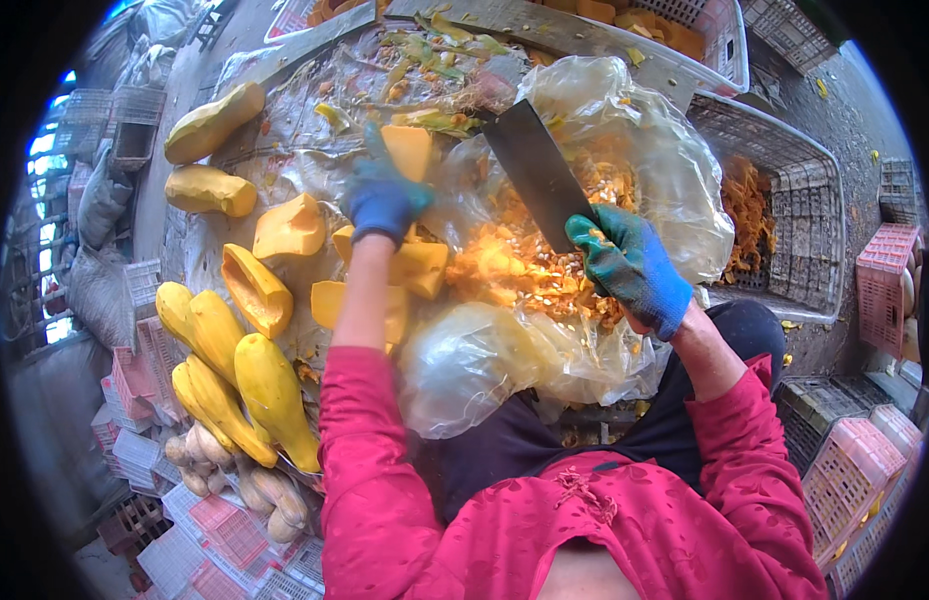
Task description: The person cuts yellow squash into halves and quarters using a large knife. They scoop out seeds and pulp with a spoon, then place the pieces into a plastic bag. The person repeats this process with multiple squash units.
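My right hand [629, 262], in a blue and green work glove, grips a cleaver [538, 174], its dark, broad blade pointing up and left over a clear plastic bag [637, 97]. Orange pumpkin pulp and seeds [532, 262] lie on the bag. My left hand [385, 191], gloved likewise and slightly blurred, is at the left side of a peeled pumpkin piece [410, 152]; whether it grips the piece is unclear. More cut pieces [423, 266] lie just below this hand. Farther left are a hollowed piece [257, 291], a chunk [289, 227] and two peeled lengths [215, 124].
Several whole yellow peeled squashes [275, 394] lie at lower left, above unpeeled ones [273, 495]. Peelings [427, 56] cover the far side of the work surface. A crate [806, 225] with pulp stands at right; another crate [723, 45] with cut pieces stands at the top.
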`<state>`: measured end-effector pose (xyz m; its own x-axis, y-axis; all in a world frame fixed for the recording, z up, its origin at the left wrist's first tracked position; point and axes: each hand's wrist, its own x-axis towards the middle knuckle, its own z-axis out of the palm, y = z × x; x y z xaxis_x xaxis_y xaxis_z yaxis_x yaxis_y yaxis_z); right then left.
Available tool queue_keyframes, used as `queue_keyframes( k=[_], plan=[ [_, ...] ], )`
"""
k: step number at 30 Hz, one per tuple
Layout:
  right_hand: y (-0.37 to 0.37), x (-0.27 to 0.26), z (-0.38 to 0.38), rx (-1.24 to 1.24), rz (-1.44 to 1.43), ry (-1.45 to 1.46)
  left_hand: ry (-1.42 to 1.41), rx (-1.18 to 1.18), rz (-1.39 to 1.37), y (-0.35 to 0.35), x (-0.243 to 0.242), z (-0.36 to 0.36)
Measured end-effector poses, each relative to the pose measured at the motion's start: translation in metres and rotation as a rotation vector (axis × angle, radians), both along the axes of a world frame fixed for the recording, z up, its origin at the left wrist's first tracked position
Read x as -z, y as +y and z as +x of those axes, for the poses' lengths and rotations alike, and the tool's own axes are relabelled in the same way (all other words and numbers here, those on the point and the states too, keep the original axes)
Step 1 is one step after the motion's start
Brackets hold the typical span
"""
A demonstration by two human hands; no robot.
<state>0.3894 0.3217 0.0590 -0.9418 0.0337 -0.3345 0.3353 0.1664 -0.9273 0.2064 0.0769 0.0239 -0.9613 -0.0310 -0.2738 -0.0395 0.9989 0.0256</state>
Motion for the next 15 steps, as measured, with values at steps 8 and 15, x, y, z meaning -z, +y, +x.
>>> queue_keyframes(
  k=[8,15],
  plan=[
    [-0.003,0.014,-0.002,-0.03,0.053,0.009,0.525,0.441,-0.221,-0.062,0.039,-0.04],
    [-0.015,0.02,-0.033,-0.006,0.4,0.168,0.283,0.075,-0.158,-0.105,0.031,-0.014]
  ],
)
